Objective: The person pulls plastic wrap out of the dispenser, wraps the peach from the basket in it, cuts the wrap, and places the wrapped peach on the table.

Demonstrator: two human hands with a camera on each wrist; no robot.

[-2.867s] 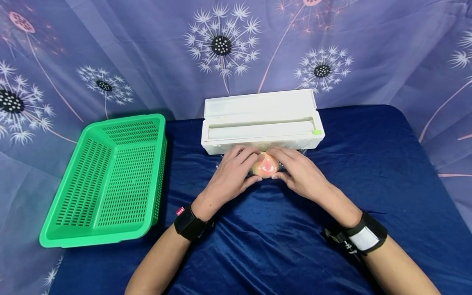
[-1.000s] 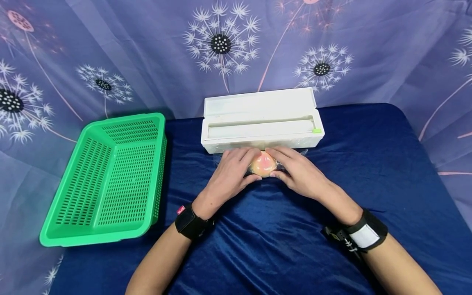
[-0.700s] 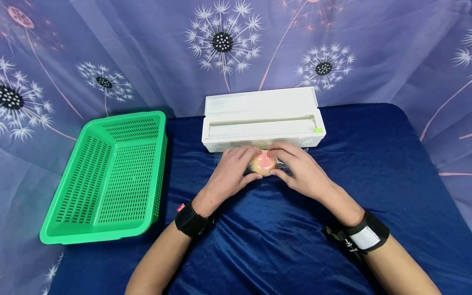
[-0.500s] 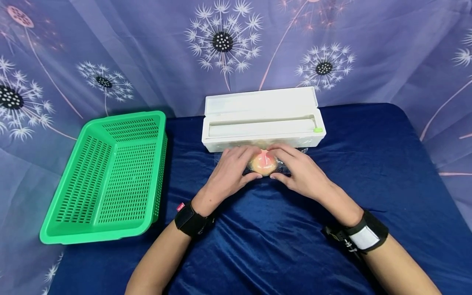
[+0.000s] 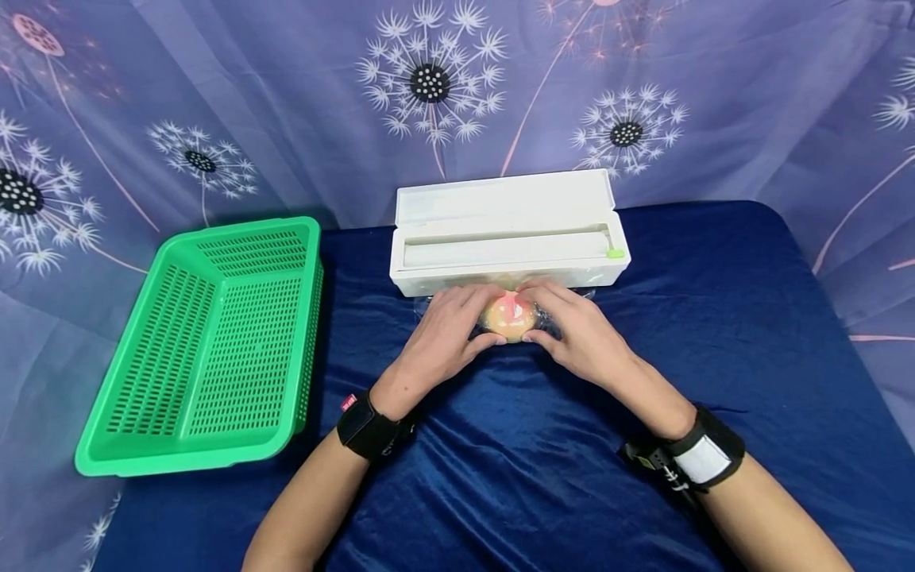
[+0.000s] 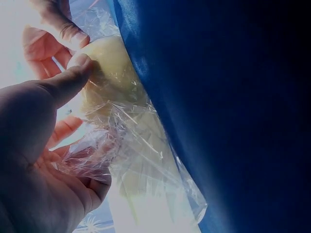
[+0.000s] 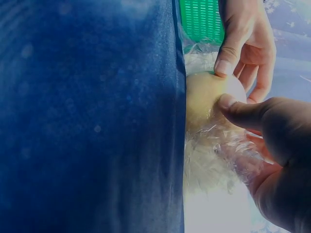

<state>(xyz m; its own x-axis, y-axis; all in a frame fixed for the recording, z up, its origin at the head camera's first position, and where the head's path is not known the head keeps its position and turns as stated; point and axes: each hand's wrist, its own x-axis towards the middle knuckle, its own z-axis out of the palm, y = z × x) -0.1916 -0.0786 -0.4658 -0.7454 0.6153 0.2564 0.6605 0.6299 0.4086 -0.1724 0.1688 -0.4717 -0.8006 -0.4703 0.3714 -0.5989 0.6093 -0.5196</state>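
A round yellow-and-pink fruit that looks like a peach (image 5: 511,318) sits on the blue cloth, with clear plastic wrap (image 6: 141,141) around it and spreading out at its sides. From the left, my left hand (image 5: 445,327) grips it, thumb at the front and fingers curved over the far side. My right hand (image 5: 581,330) grips it the same way from the right. Both thumbs press on its pale lower side in the left wrist view. Crinkled film bunches under the fingers of my right hand in the right wrist view. The fingertips behind the fruit are partly hidden.
Just behind the hands stands a white wrap box (image 5: 429,282) with its lid up, a white roll (image 5: 507,249) inside and a green tab (image 5: 615,254) at its right end. A green slotted basket (image 5: 303,349) stands at the left. A patterned curtain hangs behind.
The peach has turned a little between the hands, its pink part now lying farther toward the box. My right fingers and thumb have shifted slightly on it. The box and basket stay put.
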